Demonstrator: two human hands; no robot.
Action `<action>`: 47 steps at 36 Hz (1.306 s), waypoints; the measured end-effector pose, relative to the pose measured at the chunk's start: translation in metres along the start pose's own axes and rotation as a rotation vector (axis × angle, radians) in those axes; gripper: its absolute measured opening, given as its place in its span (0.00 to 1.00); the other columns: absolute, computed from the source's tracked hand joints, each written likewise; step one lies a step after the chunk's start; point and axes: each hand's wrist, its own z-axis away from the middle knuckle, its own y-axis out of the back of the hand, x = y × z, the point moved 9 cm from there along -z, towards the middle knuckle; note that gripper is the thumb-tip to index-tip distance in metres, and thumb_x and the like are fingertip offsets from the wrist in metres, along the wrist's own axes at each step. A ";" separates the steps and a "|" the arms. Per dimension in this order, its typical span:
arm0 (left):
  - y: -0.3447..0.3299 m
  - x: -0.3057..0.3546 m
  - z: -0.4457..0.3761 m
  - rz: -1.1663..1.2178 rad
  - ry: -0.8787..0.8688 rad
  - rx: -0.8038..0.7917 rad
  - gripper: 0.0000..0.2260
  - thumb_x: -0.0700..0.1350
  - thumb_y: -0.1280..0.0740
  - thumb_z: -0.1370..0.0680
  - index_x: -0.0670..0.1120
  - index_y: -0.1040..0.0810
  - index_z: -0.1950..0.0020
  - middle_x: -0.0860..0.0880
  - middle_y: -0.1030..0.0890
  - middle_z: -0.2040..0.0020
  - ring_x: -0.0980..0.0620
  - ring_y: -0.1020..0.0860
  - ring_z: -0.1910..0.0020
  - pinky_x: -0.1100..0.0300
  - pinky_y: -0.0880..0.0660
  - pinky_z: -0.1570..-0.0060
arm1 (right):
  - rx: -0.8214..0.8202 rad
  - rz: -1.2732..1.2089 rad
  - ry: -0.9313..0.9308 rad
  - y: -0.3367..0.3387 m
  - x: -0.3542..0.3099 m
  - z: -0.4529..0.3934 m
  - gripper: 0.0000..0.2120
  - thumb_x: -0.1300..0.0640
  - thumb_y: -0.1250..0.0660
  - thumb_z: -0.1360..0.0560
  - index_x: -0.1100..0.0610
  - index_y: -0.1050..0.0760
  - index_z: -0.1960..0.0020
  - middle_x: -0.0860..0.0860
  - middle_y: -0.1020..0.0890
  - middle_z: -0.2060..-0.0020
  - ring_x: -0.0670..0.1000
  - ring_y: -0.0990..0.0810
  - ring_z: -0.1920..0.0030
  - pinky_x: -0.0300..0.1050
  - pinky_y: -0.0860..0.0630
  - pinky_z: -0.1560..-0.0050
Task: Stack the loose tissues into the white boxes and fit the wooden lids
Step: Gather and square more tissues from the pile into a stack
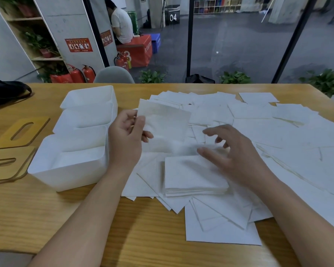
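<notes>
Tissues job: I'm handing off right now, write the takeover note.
Left hand: pinches one tissue, held up beside the boxes.
Right hand: open, fingers spread above the squared stack; blurred, contact unclear.
Three white boxes in a row at left; the nearest seems to hold a few tissues, the others unclear.
Two wooden lids lie flat left of the boxes, not fitted.
Loose tissues cover the table's right half.
Left: nearly all stacking, loading, every lid.

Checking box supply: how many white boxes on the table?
3, in a row left of the tissues: far box, middle box, near box by the left hand. None seem hidden.
</notes>
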 end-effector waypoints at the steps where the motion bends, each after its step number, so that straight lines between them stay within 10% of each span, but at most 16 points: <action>1: -0.002 -0.003 0.001 0.065 0.045 -0.009 0.05 0.43 0.30 0.14 0.43 0.18 0.42 0.44 0.13 0.55 0.44 0.14 0.64 0.58 0.20 0.66 | 0.005 -0.033 -0.013 0.000 0.000 0.000 0.26 0.29 0.30 0.23 0.40 0.22 0.30 0.36 0.21 0.38 0.42 0.21 0.39 0.37 0.28 0.47; 13: -0.050 -0.003 0.038 0.202 0.218 -0.406 0.04 0.47 0.25 0.17 0.51 0.15 0.44 0.49 0.16 0.60 0.47 0.20 0.67 0.57 0.25 0.64 | 0.073 -0.466 -0.083 0.009 0.009 -0.003 0.09 0.51 0.28 0.18 0.43 0.16 0.39 0.53 0.25 0.69 0.53 0.22 0.69 0.44 0.25 0.62; 16: -0.048 -0.006 0.040 0.161 0.249 -0.462 0.17 0.58 0.22 0.22 0.59 0.17 0.35 0.44 0.25 0.63 0.48 0.23 0.67 0.63 0.24 0.60 | 0.036 -0.509 -0.111 0.008 0.015 -0.004 0.09 0.53 0.29 0.17 0.45 0.16 0.38 0.47 0.33 0.71 0.51 0.29 0.72 0.42 0.28 0.67; 21: -0.050 -0.011 0.040 0.050 0.248 -0.559 0.26 0.66 0.24 0.22 0.66 0.22 0.25 0.50 0.35 0.70 0.52 0.33 0.69 0.61 0.22 0.62 | -0.150 -0.401 -0.094 -0.002 0.014 -0.004 0.10 0.56 0.32 0.14 0.43 0.17 0.38 0.46 0.37 0.69 0.48 0.35 0.71 0.37 0.32 0.69; 30: -0.053 -0.022 0.062 -0.217 0.236 -0.827 0.31 0.55 0.24 0.20 0.75 0.32 0.23 0.47 0.17 0.68 0.51 0.20 0.71 0.64 0.22 0.62 | -0.300 -0.224 -0.108 -0.007 0.020 0.001 0.10 0.54 0.27 0.17 0.39 0.18 0.43 0.45 0.29 0.70 0.47 0.31 0.69 0.38 0.32 0.67; 37: -0.044 -0.020 0.060 -0.445 0.107 -0.713 0.24 0.61 0.23 0.22 0.69 0.25 0.28 0.54 0.19 0.67 0.58 0.23 0.69 0.70 0.27 0.62 | -0.270 -0.064 -0.085 -0.006 0.019 0.004 0.09 0.50 0.22 0.23 0.38 0.18 0.49 0.42 0.21 0.66 0.43 0.26 0.68 0.33 0.29 0.65; 42: -0.038 -0.010 0.055 -0.455 0.043 -0.604 0.19 0.74 0.27 0.25 0.67 0.17 0.40 0.60 0.20 0.49 0.59 0.21 0.52 0.68 0.27 0.55 | -0.238 0.012 -0.038 0.001 0.010 0.003 0.12 0.38 0.24 0.25 0.37 0.18 0.44 0.35 0.20 0.47 0.43 0.21 0.48 0.31 0.28 0.53; 47: -0.050 -0.016 0.075 -0.670 0.011 -0.748 0.30 0.80 0.30 0.29 0.70 0.25 0.32 0.69 0.25 0.39 0.67 0.28 0.35 0.62 0.28 0.44 | -0.391 0.078 -0.027 -0.016 0.008 0.010 0.19 0.28 0.27 0.27 0.35 0.19 0.41 0.35 0.19 0.46 0.40 0.22 0.45 0.42 0.23 0.47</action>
